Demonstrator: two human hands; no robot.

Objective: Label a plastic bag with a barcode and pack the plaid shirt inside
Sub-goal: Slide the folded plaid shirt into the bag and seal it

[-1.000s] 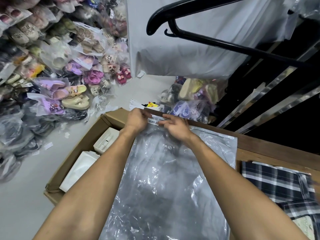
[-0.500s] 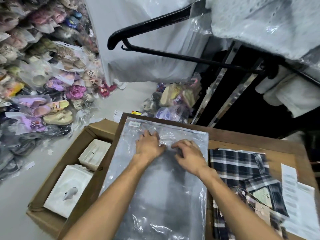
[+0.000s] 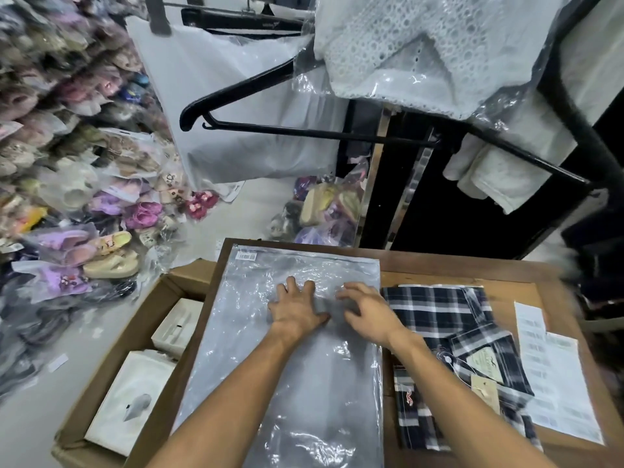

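At the far left a cardboard box [image 3: 101, 376] of white packets sat below the table edge, so there was no spare surface on that side. Next came the bag [image 3: 297, 383], flat on the table [image 3: 472, 265] with its long axis running away from the person and its barcode [image 3: 246, 256] already stuck in the far left corner. The left hand [image 3: 295, 307] lay palm-down on the bag's far half, fingers spread and flat, gripping nothing. The right hand [image 3: 366, 310] lay just beside it, fingers loosely curled on the plastic; whether they pinched a layer could not be told. Immediately right of the bag, its edge touching or nearly so, lay the folded shirt [image 3: 449, 352], its long axis parallel to the bag's. The right hand was the nearer to it. The bag's mouth looked to be at the far end, so the shirt would likely enter from there. Label sheets [image 3: 553, 376] filled the table's right side, leaving little room.
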